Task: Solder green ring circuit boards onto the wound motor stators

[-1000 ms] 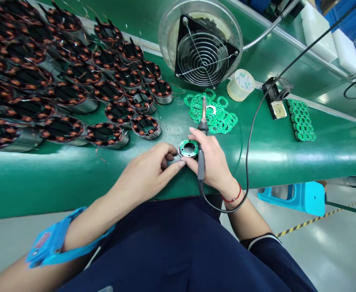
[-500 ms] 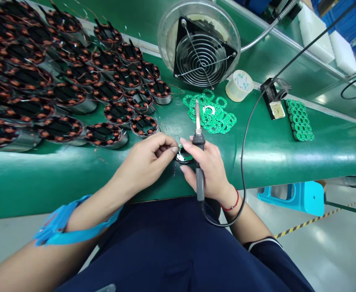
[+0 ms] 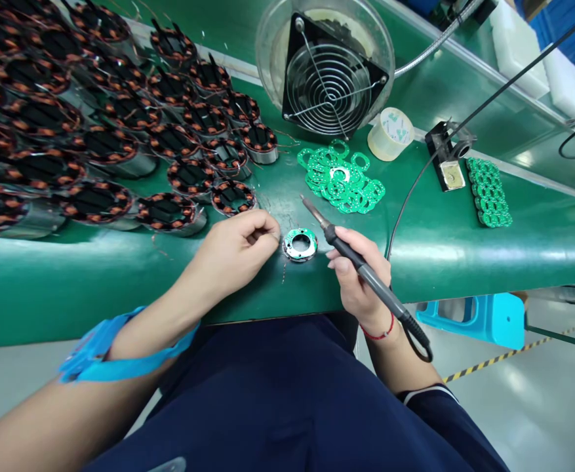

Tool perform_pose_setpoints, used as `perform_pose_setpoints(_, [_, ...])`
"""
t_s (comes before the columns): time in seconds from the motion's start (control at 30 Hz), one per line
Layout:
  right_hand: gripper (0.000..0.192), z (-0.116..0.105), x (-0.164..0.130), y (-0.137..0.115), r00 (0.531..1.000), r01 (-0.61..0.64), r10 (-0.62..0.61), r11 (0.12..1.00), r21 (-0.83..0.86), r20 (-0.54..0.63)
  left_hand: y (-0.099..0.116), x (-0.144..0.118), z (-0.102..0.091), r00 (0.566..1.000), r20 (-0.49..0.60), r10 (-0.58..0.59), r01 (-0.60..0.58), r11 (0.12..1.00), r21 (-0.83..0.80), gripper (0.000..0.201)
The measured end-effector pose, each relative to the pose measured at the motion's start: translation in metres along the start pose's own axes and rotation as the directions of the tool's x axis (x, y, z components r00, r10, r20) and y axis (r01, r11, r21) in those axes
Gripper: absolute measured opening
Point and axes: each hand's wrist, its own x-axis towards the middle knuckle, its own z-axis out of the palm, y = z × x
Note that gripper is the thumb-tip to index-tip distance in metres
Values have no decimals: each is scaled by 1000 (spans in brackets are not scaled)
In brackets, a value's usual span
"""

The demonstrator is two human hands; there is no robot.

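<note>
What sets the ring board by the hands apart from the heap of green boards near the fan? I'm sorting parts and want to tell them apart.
The ring board lies alone near the table's front edge, between the left hand and the right hand; the green boards are heaped, overlapping, farther back. The single one shows a silvery rim; most of the heap is plain green. All are ring-shaped.

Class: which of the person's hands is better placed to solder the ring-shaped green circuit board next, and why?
Probably the right hand: it holds the black soldering iron, tip beside the ring-shaped green circuit board. The left hand pinches something unclear.
</note>
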Motion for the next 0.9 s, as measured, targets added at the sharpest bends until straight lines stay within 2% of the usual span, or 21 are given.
perform_pose_setpoints(0.1, [30, -1, -6, 0, 998, -25, 26, 1000, 17, -57, 1, 0, 1, 1000, -14, -2, 3, 1000, 26, 19])
perform_pose_setpoints(0.37, [24, -3, 3, -13, 997, 60, -60, 998, 8, -56, 1, -5, 3, 999, -43, 31, -28, 996, 88, 15])
perform_pose_setpoints(0.5, [21, -1, -4, -8, 997, 40, -37, 998, 45, -69, 1, -5, 5, 997, -62, 45, -38, 993, 112, 13])
perform_pose_setpoints(0.57, [29, 1, -6, -4, 999, 4, 1, 996, 93, -54, 0, -6, 5, 996, -63, 63, -55, 991, 120, 13])
perform_pose_setpoints(0.63, [40, 3, -2, -2, 999, -36, 35, 996, 81, 21, 0, -6, 6, 996, -59, 72, -64, 990, 128, 13])
perform_pose_setpoints(0.7, [46, 5, 6, 0, 981, -36, 38, 999, -16, 190, -1, -6, 6, 996, -57, 74, -65, 988, 138, 12])
perform_pose_setpoints(0.73, [47, 5, 10, 0, 957, -8, 28, 998, -68, 288, -1, -6, 6, 996, -58, 75, -66, 988, 142, 12])
perform_pose_setpoints(0.8, [52, 6, 19, 2, 880, 70, 2, 989, -133, 476, -1, -5, 6, 996, -57, 72, -63, 987, 151, 13])
perform_pose_setpoints(0.83, [56, 6, 23, 3, 846, 101, -7, 984, -148, 533, -1, -6, 6, 997, -51, 63, -54, 986, 155, 14])
perform_pose_setpoints(0.9, [62, 6, 26, 5, 815, 119, 1, 978, -169, 580, -1, -7, 5, 999, -34, 26, -21, 989, 150, 15])
